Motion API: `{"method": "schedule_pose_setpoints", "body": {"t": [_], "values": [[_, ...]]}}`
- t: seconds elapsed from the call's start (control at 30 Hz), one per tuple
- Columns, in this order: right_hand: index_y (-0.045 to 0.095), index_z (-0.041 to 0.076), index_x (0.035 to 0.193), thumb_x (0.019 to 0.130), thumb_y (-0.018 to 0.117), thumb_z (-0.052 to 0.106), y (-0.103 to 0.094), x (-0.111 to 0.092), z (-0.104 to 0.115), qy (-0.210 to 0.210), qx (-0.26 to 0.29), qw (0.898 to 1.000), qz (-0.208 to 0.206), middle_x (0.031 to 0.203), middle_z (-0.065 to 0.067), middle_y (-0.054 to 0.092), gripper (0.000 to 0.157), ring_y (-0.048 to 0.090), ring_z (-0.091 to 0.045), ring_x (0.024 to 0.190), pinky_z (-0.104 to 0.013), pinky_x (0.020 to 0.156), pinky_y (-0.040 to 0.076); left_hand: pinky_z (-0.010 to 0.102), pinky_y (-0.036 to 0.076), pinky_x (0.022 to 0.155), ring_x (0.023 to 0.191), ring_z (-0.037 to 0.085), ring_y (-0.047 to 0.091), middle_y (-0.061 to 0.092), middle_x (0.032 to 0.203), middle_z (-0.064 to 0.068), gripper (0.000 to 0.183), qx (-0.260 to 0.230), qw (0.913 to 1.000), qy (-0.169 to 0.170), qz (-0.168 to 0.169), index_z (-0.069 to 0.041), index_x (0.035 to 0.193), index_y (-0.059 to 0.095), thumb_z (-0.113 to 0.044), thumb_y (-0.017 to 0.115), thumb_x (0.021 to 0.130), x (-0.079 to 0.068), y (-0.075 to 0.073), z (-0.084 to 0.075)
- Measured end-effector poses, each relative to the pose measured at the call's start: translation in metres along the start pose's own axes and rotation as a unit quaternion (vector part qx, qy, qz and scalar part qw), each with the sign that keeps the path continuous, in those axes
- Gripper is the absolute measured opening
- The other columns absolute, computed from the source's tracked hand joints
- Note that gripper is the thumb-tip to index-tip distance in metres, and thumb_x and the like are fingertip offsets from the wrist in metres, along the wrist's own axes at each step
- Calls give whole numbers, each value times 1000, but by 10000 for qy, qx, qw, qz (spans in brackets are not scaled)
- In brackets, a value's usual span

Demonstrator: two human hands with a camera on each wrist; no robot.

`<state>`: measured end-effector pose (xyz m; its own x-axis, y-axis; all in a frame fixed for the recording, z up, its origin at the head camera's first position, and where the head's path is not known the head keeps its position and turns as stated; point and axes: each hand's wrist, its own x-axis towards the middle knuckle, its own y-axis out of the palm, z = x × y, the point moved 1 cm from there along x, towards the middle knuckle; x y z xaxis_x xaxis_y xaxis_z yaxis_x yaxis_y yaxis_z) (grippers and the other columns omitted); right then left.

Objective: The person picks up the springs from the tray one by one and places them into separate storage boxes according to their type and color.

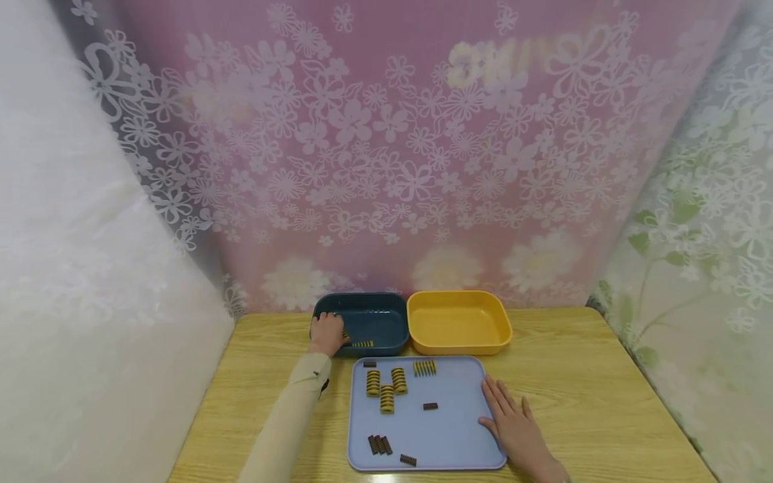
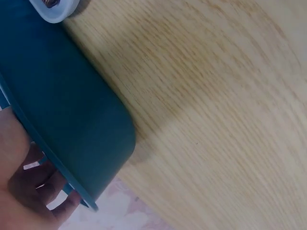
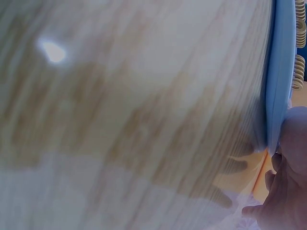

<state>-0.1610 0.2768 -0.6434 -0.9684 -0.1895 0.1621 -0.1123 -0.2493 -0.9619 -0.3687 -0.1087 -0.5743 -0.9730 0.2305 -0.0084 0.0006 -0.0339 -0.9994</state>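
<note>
Within the far-left dark blue bin (image 1: 386, 323), near a yellow spring (image 1: 363, 344), the left hand (image 1: 327, 333) is placed, its grip impossible to tell, while the pale tray (image 1: 447, 439), presumably for steadying, is touched along its right edge by the unclenched right hand (image 1: 510, 420).

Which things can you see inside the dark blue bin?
A yellow spring lies in the dark blue bin, and what looks like another shows beside the left hand. Whatever that hand covers at the bin's left end cannot be seen.
</note>
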Motion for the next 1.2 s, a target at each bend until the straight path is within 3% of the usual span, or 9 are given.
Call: {"method": "schedule_pose_setpoints", "body": {"t": [0.1, 0.2, 0.27, 0.33, 0.5, 0.6, 0.73, 0.93, 1.2], "values": [[41, 5, 154, 98, 64, 35, 0, 1, 2, -30, 11, 10000, 15, 161, -13, 36, 67, 35, -39, 146, -74, 107, 26, 55, 45, 101, 115, 38, 58, 65, 118, 20, 55, -32, 9999, -10, 109, -1, 119, 68, -45, 79, 86, 1, 4, 3], [41, 5, 154, 98, 64, 35, -1, 1, 3, -35, 25, 10000, 33, 161, -13, 36, 68, 34, -39, 147, -74, 107, 26, 55, 45, 101, 115, 38, 57, 64, 120, 21, 54, -97, 9999, 36, -64, -2, 122, 67, -44, 74, 90, -1, 3, 2], [40, 5, 154, 98, 64, 35, -1, 1, 3, -16, 16, 10000, 59, 162, -13, 35, 68, 34, -39, 147, -74, 108, 26, 54, 48, 98, 112, 37, 60, 66, 116, 20, 48, -64, 9988, 126, -470, -2, 119, 68, -42, 73, 92, -4, -2, 0], [40, 5, 155, 99, 64, 35, -1, 1, 3, 5, 15, 10000, 96, 162, -13, 35, 68, 33, -39, 147, -74, 108, 25, 50, 51, 92, 104, 34, 63, 68, 108, 17, 40, -2, 9933, 289, -1120, -2, 114, 69, -37, 73, 93, -6, -9, -5], [40, 5, 155, 99, 64, 35, -1, 0, 3, 13, 26, 9999, 128, 162, -13, 34, 68, 33, -39, 147, -74, 108, 25, 42, 55, 72, 80, 27, 67, 69, 86, 10, 22, 85, 9601, 683, -2712, -6, 96, 70, -27, 74, 93, -9, -20, -17], [40, 4, 154, 98, 64, 35, -2, 1, 3, 3, 26, 9999, 131, 162, -13, 35, 68, 33, -40, 147, -75, 107, 25, 40, 53, 67, 74, 25, 66, 69, 80, 8, 20, 34, 9443, 895, -3167, -7, 92, 69, -26, 72, 95, -13, -27, -25], [40, 5, 154, 98, 64, 35, -1, 1, 2, 10, -39, 9999, 131, 162, -13, 35, 68, 34, -39, 147, -74, 107, 27, 38, 53, 67, 75, 24, 66, 70, 81, 7, 19, 21, 9316, 1130, -3455, -8, 93, 70, -27, 70, 96, -21, -35, -33], [40, 5, 154, 98, 64, 35, 1, 1, 1, 2, -45, 10000, 84, 162, -13, 35, 68, 34, -39, 147, -75, 106, 27, 37, 50, 66, 76, 24, 65, 70, 80, 5, 20, -47, 9235, 1273, -3617, -10, 90, 67, -29, 71, 96, -35, -37, -43], [40, 4, 154, 98, 64, 34, -2, 1, 2, 38, -13, 10000, 67, 162, -14, 35, 68, 33, -40, 147, -76, 106, 26, 36, 49, 68, 78, 22, 63, 67, 81, 2, 17, -214, 9275, 1296, -3499, -14, 90, 65, -29, 73, 93, -59, -37, -57]]}}
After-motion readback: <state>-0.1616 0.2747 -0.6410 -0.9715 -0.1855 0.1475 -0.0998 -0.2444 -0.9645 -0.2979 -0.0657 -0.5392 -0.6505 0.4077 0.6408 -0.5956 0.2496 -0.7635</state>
